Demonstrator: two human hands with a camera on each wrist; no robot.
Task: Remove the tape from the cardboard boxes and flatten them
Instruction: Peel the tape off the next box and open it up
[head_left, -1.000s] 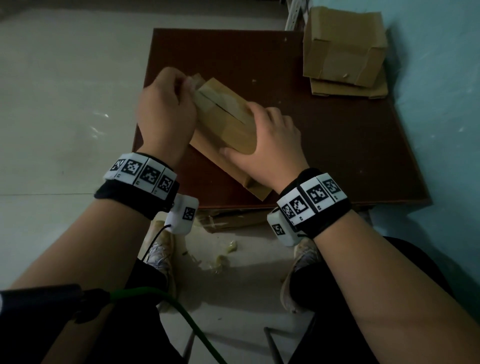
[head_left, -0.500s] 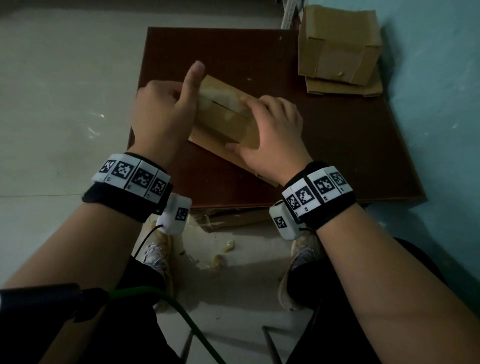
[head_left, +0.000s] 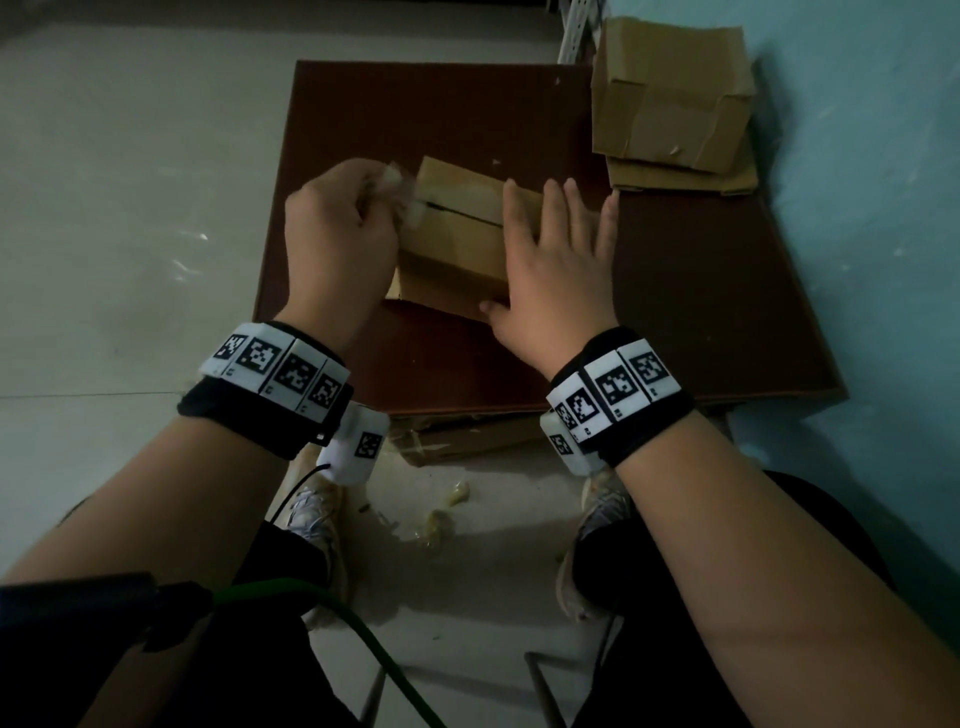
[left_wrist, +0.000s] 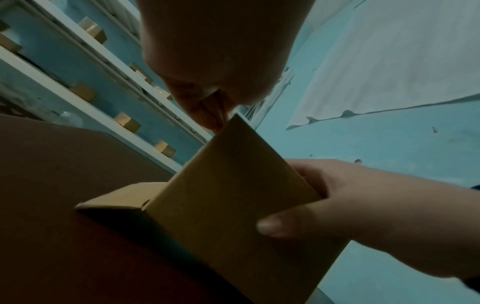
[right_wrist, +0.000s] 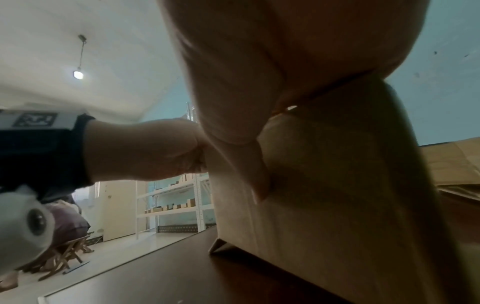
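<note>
**Both hands on the box, tape pinched at its left end**

Now your left hand sits at the left end of the small cardboard box, knuckles up and wrist bent inward, its fingers curled and pinching a pale, crumpled strip of tape right at the top seam. From the left wrist view the pinch sits at the upper corner of the box, though the tape itself is hard to make out there. Your right hand lies across the right half of the box with fingers straight and spread over the top, and the thumb presses flat against the near side wall. The palm rests on the top edge in the right wrist view.

The box stands on a dark brown table, near its middle, with a dark slit open along the top seam and a bottom flap sticking out toward you. At the far right corner of the table a larger opened cardboard box sits on a flattened piece of cardboard, well apart from your hands.

Below the table edge, scraps of used tape lie on the pale tiled floor between your shoes. A teal wall runs along the right side, and white metal shelving holding small boxes stands behind.
</note>
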